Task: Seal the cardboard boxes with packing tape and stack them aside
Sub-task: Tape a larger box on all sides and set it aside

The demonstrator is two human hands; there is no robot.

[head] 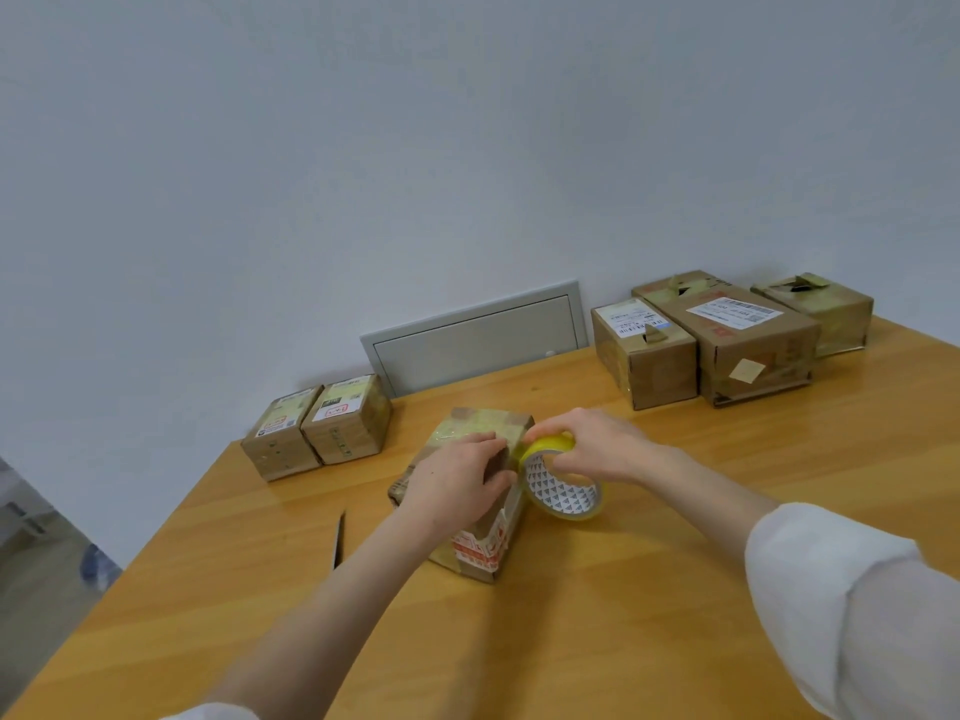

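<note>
Far left, a pair of small boxes (317,426) sits side by side, touching, at the back corner of the desk (675,589), close to the drop-off. Just ahead of them a slim dark tool (338,540) lies by itself; I can't tell what it is.

Centre stage: the left hand (457,485) rests on the centre box (483,428), fingers curled over its top and pinning it down. The box lies mid-desk, glossy with tape at its far end, and its near end looks unsealed. It's probably light, stiff cardboard that slides easily, so it's best held across the top or by opposite sides.

The tape roll (563,488) stands on edge against the box's right side, with the right hand (597,446) clamped over its rim, fingers wrapped around it. The film will be thin and clingy, so it needs tension.

To the right, three boxes (748,345) line the back of the desk, close together. There's open wood in front of them and along the near right side, which looks like a good spot for stacking, well clear of the left edge.
</note>
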